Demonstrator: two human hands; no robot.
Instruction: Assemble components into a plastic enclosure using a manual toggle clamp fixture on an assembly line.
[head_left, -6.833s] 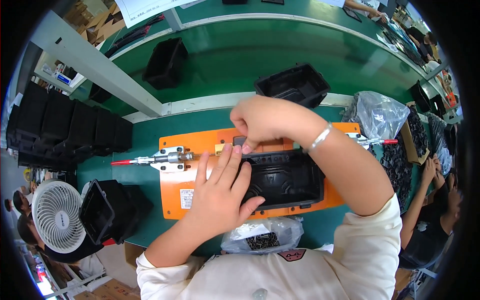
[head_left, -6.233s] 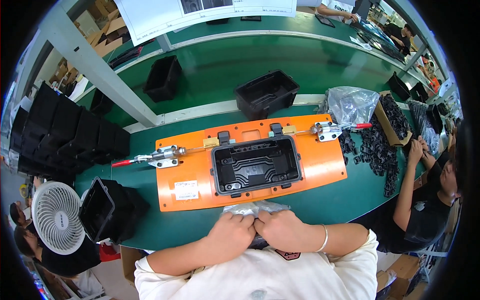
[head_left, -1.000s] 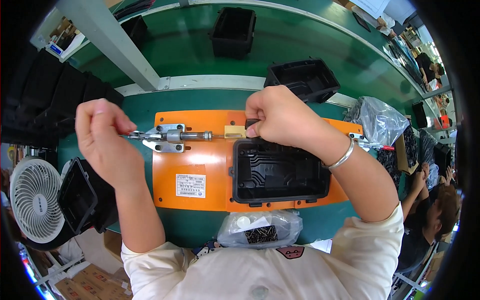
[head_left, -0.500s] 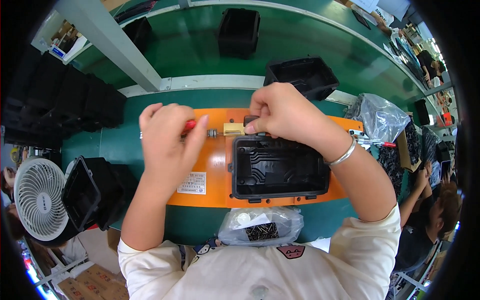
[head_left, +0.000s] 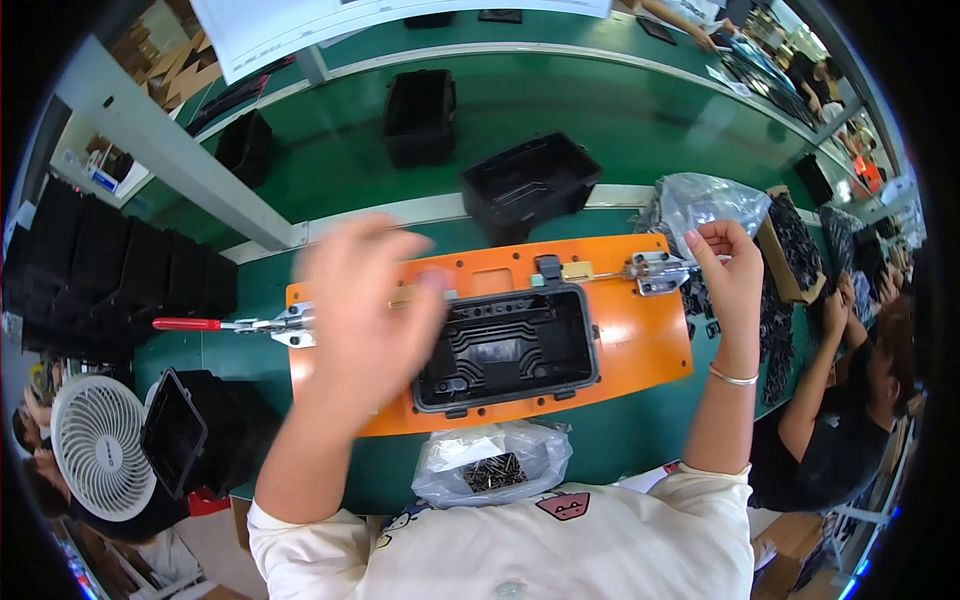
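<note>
An orange fixture plate (head_left: 640, 330) lies on the green bench with a black plastic box (head_left: 500, 350), open side up, on it. My left hand (head_left: 365, 320), blurred, hangs over the plate's left part beside the box, thumb and fingers apart. The left toggle clamp (head_left: 290, 322) has its red handle stretched out to the left. My right hand (head_left: 730, 265) is at the plate's right end by the right toggle clamp (head_left: 657, 272), fingers curled in; what they hold is hidden. That clamp's rod reaches a brass-coloured block (head_left: 577, 271) next to a small black part (head_left: 547, 268) at the box's far edge.
A clear bag of screws (head_left: 495, 472) lies in front of me. Black boxes (head_left: 530, 180) stand behind the plate, more are stacked at left. A white fan (head_left: 103, 450) is at left. A plastic bag (head_left: 710, 205) and a carton of black parts (head_left: 795, 245) lie right; a co-worker (head_left: 840, 430) sits beyond.
My right hand has moved from the small black part to the right clamp. My left hand has left the red handle, which now points left. The view has shifted.
</note>
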